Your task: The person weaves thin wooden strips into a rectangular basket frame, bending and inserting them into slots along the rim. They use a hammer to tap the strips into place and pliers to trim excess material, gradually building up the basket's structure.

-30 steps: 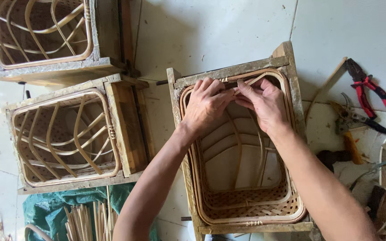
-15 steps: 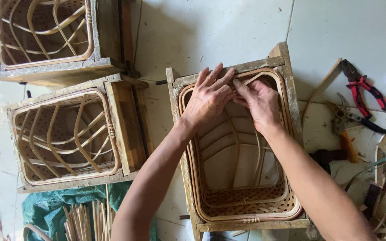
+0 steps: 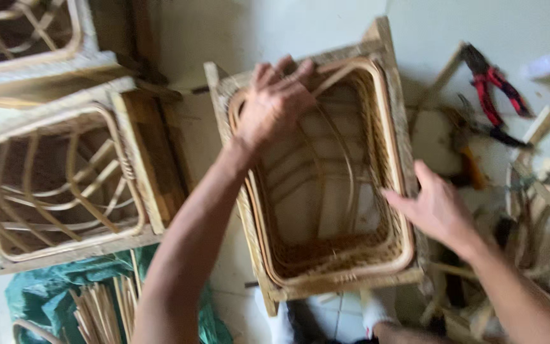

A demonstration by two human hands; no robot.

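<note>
While half a second ago both hands pressed the rattan basket frame's [image 3: 326, 185] far rim, the right hand [image 3: 437, 210] (fingers spread, gripping nothing) now rests at its 4 o'clock edge; the left hand [image 3: 275, 102] grasps the 11 o'clock rim.

A left hand [image 3: 275, 102] is gripping the far rim of a rattan basket [image 3: 326, 255] sitting in a wooden frame on the floor, while the right hand [image 3: 437, 207] is resting flat on its right edge. Red-handled pliers [image 3: 494, 86] are lying nearby; a second framed basket [image 3: 58, 185] is sitting alongside.
</note>
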